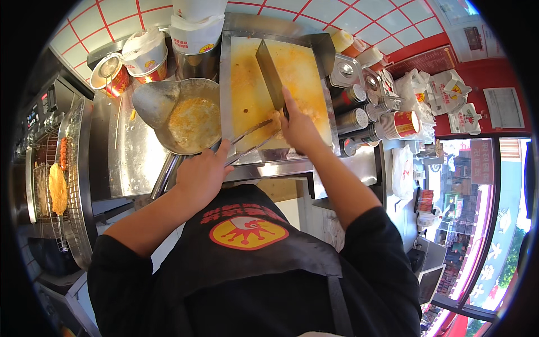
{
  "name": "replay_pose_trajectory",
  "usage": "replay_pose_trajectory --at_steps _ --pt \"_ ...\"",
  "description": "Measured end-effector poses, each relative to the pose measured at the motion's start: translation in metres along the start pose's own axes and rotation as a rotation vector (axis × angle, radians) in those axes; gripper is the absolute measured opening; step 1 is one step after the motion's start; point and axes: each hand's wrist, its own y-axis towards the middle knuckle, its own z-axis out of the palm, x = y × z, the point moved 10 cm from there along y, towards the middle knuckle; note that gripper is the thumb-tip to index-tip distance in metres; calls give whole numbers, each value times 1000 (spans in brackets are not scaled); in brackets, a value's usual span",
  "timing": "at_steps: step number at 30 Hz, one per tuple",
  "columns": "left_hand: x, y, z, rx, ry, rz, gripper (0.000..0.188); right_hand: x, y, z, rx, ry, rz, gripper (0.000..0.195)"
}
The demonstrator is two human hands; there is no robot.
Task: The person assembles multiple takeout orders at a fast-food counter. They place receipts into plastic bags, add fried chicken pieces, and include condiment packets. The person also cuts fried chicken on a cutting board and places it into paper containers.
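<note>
My right hand (301, 128) grips a cleaver (269, 73), its broad blade pointing away over the greasy, yellow-stained cutting board (248, 90). Metal tongs (251, 132) are in my left hand (204, 170), their arms reaching across the board's near edge. By the tong tips and the cleaver's heel lies a small piece of browned food (274, 119); whether the tongs pinch it is unclear. More pale food shows beside my right hand, partly covered by it. Left of the board sits a metal scoop-shaped pan (153, 97) with orange crumbs and residue inside.
Shaker canisters (353, 119), lidded steel containers (347, 69) and stacked paper cups (400, 124) crowd the board's right side. Paper buckets (145, 54) stand at the back left. At far left, a wire rack (73, 198) holds a fried cutlet (57, 189) and a sausage (63, 153).
</note>
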Motion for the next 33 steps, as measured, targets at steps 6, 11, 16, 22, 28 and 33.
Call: replay_pose_trajectory --at_steps 6,11,16,22,28,33 --pt "8 -13 -15 -60 -17 -5 51 23 -28 -47 28 135 -60 68" --pt "8 -9 -6 -101 1 30 47 8 -57 -16 118 7 18 71" --pt "10 -8 -3 -40 27 -21 49 2 -75 4 197 2 47 73" --pt "9 -5 -3 45 13 -29 55 14 11 -14 -46 78 -125 67" --pt "55 -31 -13 -24 -252 -200 55 -32 5 -87 -50 266 117 54" --pt "130 -53 -16 -61 -235 -408 45 -111 36 -80 -239 -232 -87 44"
